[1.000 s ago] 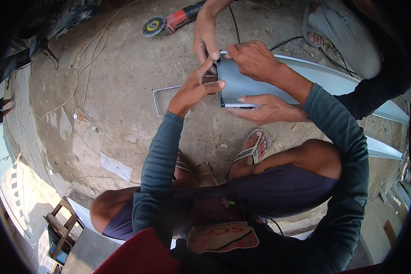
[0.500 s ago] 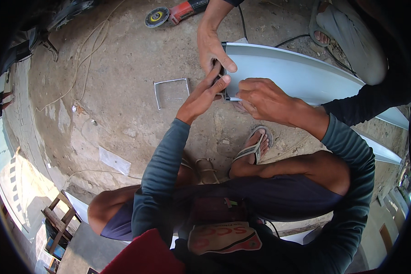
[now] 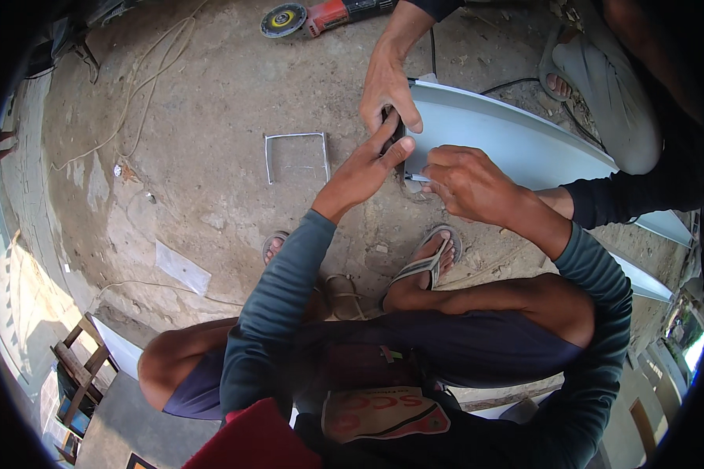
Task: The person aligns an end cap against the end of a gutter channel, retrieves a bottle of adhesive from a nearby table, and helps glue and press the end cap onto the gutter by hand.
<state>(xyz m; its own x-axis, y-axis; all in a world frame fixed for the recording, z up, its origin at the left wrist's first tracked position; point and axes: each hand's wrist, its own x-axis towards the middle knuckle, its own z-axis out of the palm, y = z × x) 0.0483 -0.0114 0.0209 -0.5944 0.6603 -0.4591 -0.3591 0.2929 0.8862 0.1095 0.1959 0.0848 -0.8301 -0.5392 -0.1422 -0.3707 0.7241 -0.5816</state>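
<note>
A long pale grey metal profile (image 3: 516, 141) lies on the concrete floor, running from the middle toward the right. My left hand (image 3: 364, 168) reaches to its near end with fingers stretched out, touching the end edge. My right hand (image 3: 465, 180) is curled on the lower edge of the profile close to that end, pinching something small that I cannot make out. Another person's hand (image 3: 387, 86) comes from the top and grips the same end from above.
An angle grinder (image 3: 321, 14) with a yellow-centred disc lies at the top. A bent U-shaped metal piece (image 3: 296, 155) sits on the floor to the left. A second pale profile (image 3: 641, 277) lies at right. The other person's sandalled foot (image 3: 575, 66) is at upper right.
The profile's end now lies lower and flatter on the floor. My right hand moved from under the piece to its lower edge; my left hand stays at the end.
</note>
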